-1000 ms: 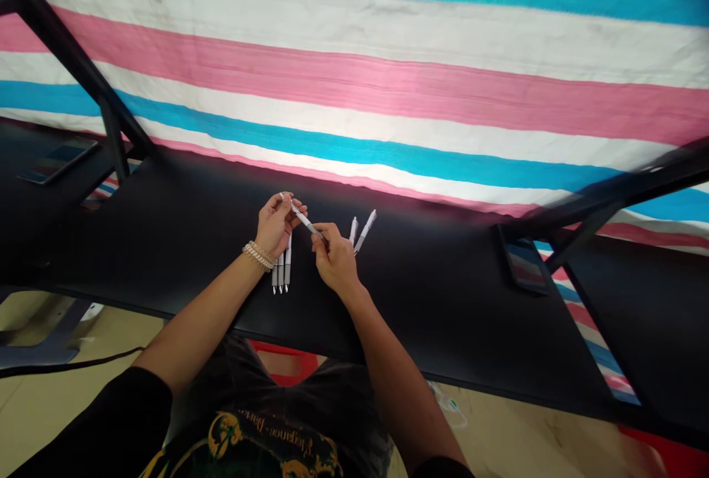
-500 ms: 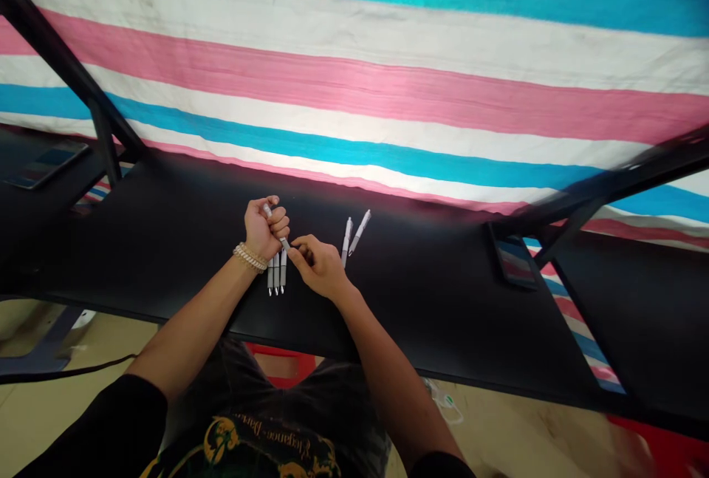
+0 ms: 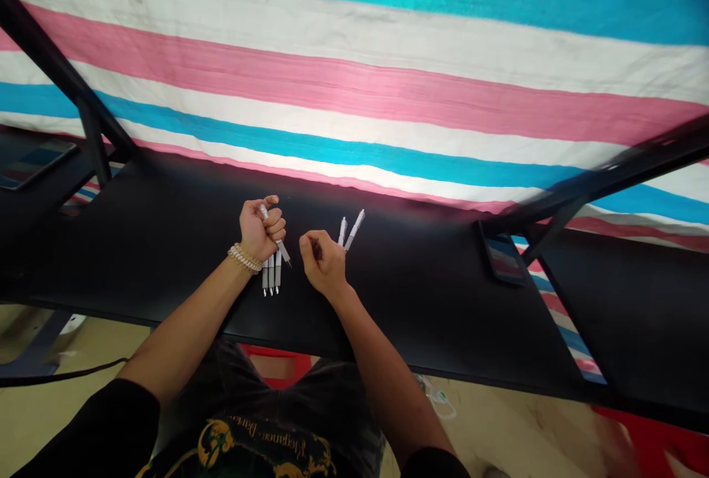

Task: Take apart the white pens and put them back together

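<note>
My left hand [image 3: 255,234], a bracelet at its wrist, is wrapped round a white and grey pen [image 3: 283,250]. The pen slants down to the right, and a thin dark point shows at its lower end. Under and just below that hand, three similar pens [image 3: 271,280] lie side by side on the black table, their silver tips toward me. My right hand [image 3: 328,262] hovers a short way right of the held pen, fingers curled and thumb near the forefinger; whatever is inside it is hidden. Beyond it lie two more pens [image 3: 356,228], partly covered by the hand.
The black table [image 3: 415,293] runs across in front of me, its near edge by my lap. A striped sheet [image 3: 354,79] rises behind it. Black slanted supports [image 3: 559,205] stand at both sides. At the right lies a dark shiny rectangle [image 3: 503,256].
My right hand has pulled away to the right from the lower end of the held pen, baring its thin point. My left hand keeps its grip. The whole view has shifted slightly.
</note>
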`<state>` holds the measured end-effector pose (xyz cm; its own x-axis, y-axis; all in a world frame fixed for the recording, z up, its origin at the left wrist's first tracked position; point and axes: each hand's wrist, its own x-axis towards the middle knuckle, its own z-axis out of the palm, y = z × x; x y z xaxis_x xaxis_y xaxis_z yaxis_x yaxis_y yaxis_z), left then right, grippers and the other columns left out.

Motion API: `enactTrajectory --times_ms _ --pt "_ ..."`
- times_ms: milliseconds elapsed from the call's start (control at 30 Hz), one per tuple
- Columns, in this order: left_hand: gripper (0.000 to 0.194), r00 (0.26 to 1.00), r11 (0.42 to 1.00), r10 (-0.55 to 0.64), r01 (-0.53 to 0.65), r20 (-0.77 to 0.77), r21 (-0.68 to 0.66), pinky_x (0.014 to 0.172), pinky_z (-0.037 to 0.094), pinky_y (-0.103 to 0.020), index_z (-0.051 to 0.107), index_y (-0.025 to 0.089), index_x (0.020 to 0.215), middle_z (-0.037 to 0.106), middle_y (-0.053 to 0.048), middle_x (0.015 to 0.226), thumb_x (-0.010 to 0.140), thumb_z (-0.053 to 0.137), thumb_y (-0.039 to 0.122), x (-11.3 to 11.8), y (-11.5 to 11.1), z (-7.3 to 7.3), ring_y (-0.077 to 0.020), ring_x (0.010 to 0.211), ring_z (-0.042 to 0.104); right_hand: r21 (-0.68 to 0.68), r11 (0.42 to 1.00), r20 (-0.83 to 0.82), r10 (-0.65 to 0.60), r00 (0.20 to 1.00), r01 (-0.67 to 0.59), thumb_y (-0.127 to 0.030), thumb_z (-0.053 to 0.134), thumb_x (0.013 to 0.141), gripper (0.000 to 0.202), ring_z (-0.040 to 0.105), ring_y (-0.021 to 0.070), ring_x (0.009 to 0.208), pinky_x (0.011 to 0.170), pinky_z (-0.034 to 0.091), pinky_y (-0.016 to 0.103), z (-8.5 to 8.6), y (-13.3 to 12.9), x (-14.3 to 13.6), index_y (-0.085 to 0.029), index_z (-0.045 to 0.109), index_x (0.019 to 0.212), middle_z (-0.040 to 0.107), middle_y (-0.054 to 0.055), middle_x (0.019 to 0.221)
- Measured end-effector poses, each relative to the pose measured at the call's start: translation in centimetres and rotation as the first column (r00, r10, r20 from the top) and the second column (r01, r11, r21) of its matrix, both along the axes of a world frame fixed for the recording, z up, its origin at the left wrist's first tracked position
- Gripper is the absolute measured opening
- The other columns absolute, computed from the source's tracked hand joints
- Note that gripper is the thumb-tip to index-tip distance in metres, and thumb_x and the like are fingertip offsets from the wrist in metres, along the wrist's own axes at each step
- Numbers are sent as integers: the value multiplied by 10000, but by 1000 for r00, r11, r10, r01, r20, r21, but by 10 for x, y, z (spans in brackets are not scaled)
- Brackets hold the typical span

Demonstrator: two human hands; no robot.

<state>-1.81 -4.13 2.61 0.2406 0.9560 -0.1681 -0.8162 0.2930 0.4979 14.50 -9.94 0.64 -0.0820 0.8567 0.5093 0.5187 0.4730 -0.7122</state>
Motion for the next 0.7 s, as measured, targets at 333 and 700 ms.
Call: enactTrajectory --times_ms 333,700 --pt "387 999 998 34 -33 13 -44 359 182 -196 553 172 724 261 85 470 908 515 510 10 -1 5 -53 346 255 16 989 216 141 966 -148 -358 567 943 291 547 94 550 570 413 208 -9 0 -5 -198 536 1184 593 -49 691" --pt "410 990 991 131 -129 57 -34 357 196 -205 454 187 626 271 77 471 883 567 487 6 2 3 -43 350 263 -103 965 200 260 945 -243 -269 452 1002 226 554 120 557 575 382 231 -13 1 -10 -172 474 1205 609 -17 740"
